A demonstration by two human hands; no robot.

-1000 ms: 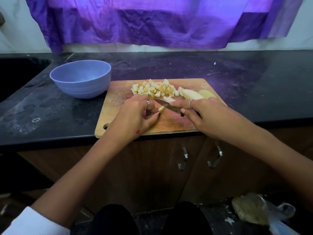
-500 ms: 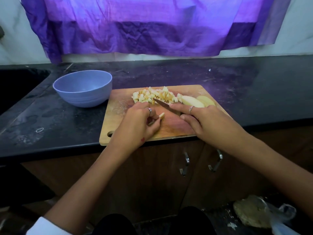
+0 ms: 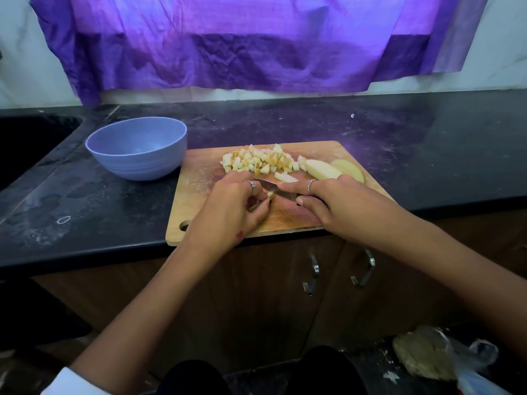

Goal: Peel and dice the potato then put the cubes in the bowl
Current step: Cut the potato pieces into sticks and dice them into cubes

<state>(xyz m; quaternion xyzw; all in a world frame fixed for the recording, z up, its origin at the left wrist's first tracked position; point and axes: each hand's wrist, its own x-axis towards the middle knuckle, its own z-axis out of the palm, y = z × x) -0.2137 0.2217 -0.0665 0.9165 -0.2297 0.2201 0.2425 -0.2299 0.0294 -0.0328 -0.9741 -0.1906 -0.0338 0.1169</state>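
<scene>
A wooden cutting board (image 3: 199,195) lies on the black counter. On its far side sits a pile of potato cubes (image 3: 259,162), with two larger peeled potato pieces (image 3: 322,169) to the right. My left hand (image 3: 231,212) pinches a small potato strip (image 3: 271,195) against the board. My right hand (image 3: 339,206) grips a knife (image 3: 269,185); its blade points left and lies across the strip, next to my left fingers. An empty blue bowl (image 3: 137,151) stands left of the board.
A dark sink (image 3: 28,143) is set into the counter at far left. Purple cloth (image 3: 256,44) hangs on the wall behind. Cabinet handles (image 3: 313,275) are below the counter edge. A plastic bag (image 3: 445,363) lies on the floor at lower right.
The knife blade went out toward the cube pile and is back across the strip by my left fingers. The camera tilted, so everything sits lower in the frame.
</scene>
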